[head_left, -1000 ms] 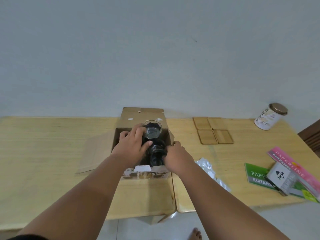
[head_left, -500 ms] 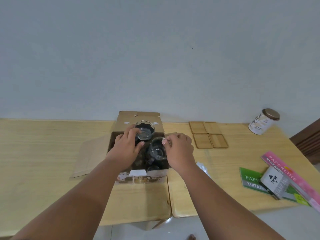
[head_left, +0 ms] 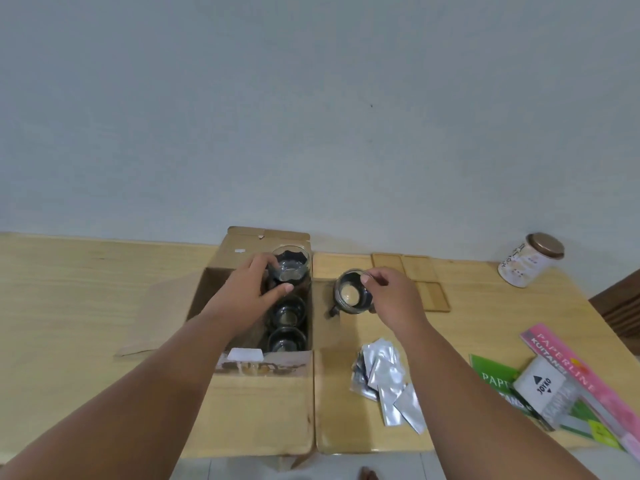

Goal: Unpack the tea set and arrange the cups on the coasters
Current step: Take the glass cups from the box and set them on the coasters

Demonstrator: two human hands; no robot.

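Note:
An open cardboard box sits on the wooden table. My left hand grips a glass cup raised at the box's far end. Two more glass cups rest lower in the box. To the right of the box, my right hand holds another glass cup by its rim, just above the table. Several wooden coasters lie behind and to the right of that hand, partly hidden by it.
Silver foil packets lie on the table near my right forearm. A lidded tin stands at the back right. Receipt books and a small white box lie at the right edge. A grey wall runs behind the table.
My right hand lifted a glass cup out of the box and carried it right, toward the coasters. My left hand stayed on its cup at the box's far end.

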